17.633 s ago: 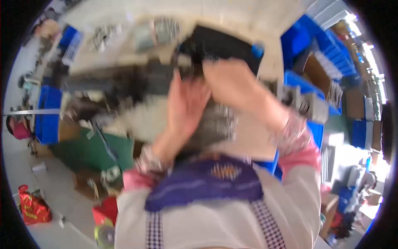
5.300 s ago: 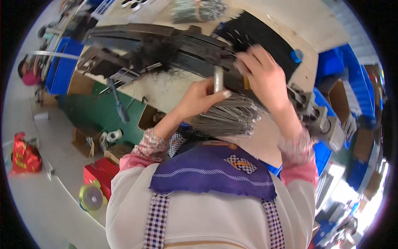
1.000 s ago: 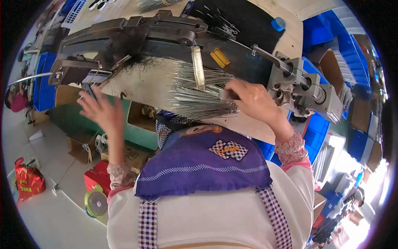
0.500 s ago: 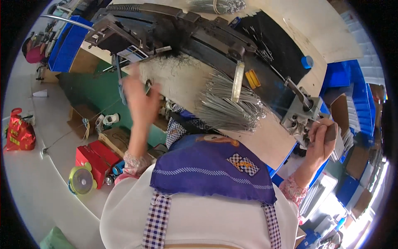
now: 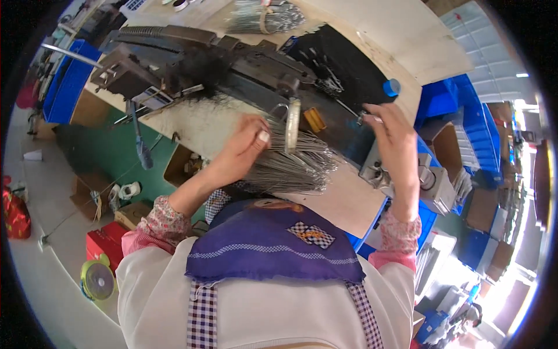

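Note:
My left hand is closed, thumb against fingers, at the left edge of a loose bundle of thin metal wires. Whatever its fingertips pinch is too small to make out. A small bent wire loop shows just beyond them. My right hand reaches over the metal clamp fixture at the bench's right end. Its curled fingers meet beside the end of a thin metal rod; what they grip is hidden. The hand covers the fixture's lever.
A long dark metal machine crosses the bench, with an upright metal bar and a yellow block by the wires. Behind lie a black mat, a blue cap and another tied wire bundle. Blue bins stand right.
My left hand has come from the blue-handled lever on the left to the wire bundle. My right hand has left the fixture's near end and moved to its far side. The view has shifted.

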{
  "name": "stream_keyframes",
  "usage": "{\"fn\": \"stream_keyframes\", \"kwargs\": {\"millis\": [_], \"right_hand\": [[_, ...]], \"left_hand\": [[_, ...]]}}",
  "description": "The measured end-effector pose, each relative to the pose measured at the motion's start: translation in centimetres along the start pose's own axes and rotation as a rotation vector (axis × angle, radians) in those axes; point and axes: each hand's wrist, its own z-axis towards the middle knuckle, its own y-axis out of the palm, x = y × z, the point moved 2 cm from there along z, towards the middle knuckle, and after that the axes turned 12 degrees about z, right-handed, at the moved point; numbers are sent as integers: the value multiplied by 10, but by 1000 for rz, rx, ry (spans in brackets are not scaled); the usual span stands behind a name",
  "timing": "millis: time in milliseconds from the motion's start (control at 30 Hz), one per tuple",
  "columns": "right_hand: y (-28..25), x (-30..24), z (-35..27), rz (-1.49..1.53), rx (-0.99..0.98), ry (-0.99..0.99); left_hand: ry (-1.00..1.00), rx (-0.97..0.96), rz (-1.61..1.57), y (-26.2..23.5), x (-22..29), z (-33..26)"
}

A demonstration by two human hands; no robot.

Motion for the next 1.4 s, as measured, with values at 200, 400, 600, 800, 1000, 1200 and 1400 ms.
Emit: {"fn": "stream_keyframes", "kwargs": {"millis": [200,400,600,800,1000,1200,1400], "right_hand": [[25,5,11,-157,-105,-195],[36,6,19,-265,-168,-191],[30,-6,11,-85,-147,-80],[42,62,75,-469,-147,4],[7,17,43,118,-208,-53],[34,12,34,-96,-196,-307],[69,11,57,176,-62,-311]], "left_hand": [[-650,-197,-1090,41,52,16],[-572,-209,-1817,-33,62,52],[-448,172,-1852,-65,1,3],[-168,-270,-230,-17,44,42],[-110,-380,-174,60,21,116],[402,-121,707,6,37,119],[537,423,655,-43,29,90]]}}
